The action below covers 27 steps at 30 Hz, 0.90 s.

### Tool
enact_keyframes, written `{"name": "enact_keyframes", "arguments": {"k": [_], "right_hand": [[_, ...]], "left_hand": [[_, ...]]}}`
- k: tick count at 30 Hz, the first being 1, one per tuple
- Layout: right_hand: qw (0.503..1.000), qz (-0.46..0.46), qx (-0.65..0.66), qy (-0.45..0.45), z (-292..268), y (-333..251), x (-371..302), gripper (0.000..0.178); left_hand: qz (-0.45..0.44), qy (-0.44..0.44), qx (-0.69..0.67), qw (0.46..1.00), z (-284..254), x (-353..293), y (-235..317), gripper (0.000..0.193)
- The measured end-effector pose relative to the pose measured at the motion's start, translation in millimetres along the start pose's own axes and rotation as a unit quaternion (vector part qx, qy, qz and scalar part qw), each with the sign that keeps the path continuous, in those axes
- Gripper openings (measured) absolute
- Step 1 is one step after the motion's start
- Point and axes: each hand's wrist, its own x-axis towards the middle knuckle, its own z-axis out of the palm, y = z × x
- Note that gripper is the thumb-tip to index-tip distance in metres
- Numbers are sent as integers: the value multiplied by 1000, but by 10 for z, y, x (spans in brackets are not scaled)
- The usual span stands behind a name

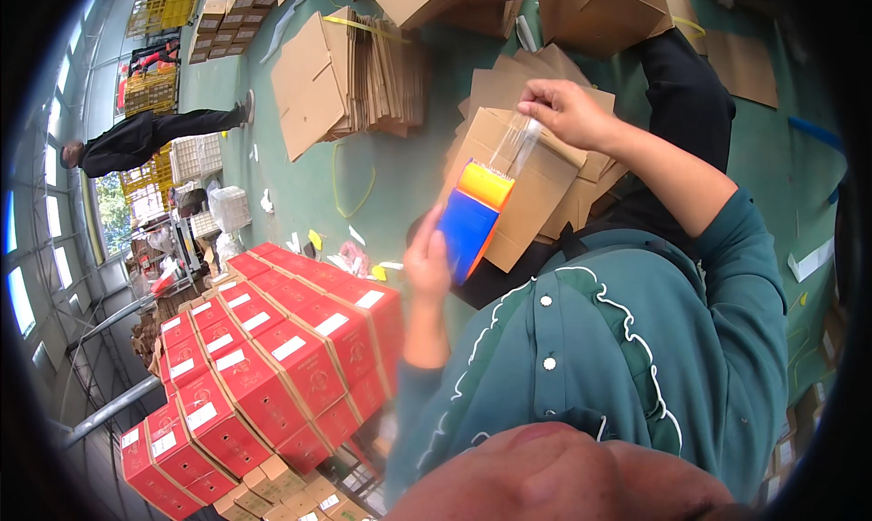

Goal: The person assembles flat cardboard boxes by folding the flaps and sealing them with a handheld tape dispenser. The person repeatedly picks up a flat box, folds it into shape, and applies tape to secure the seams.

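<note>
My left hand [426, 265] is wrapped round a blue and orange tape dispenser [475, 217] with a toothed edge, held tilted over my lap. From that edge a strip of clear tape [517, 146] stretches to my right hand [568, 112], whose thumb and fingers pinch its end. Beneath the strip lies a brown cardboard box [518, 203], its flaps folded and partly hidden by the dispenser. More flat cardboard sheets [531, 67] fan out behind it. The left hand is slightly blurred.
To the left stand stacked red cartons [272, 348] bound with tan straps. A bundle of flattened cardboard [350, 80] rests on the green floor, near a yellow strap loop [354, 203] and scraps. An open carton [604, 12] lies ahead. A person in dark clothes [154, 139] is at far left.
</note>
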Motion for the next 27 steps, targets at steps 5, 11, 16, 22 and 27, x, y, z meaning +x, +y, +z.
{"name": "enact_keyframes", "arguments": {"k": [5, 11, 16, 22, 27], "right_hand": [[999, 45, -12, -25, -258, 415, 207, 19], [996, 62, -52, -42, 370, 894, 1, 37], [963, 194, -155, -102, 214, 1080, 269, 63], [968, 123, 159, -149, 657, 846, 610, 59], [915, 186, -135, -333, 351, 941, 1230, 69]], "left_hand": [[-39, -8, 69, 997, 8, 14, 95, 36], [-19, -27, 116, 993, 12, 49, 125, 32], [2, -16, 114, 993, 82, 92, 196, 31], [-54, -40, 96, 993, 38, 65, 190, 30], [-15, -88, 61, 994, 33, 83, 229, 27]]}}
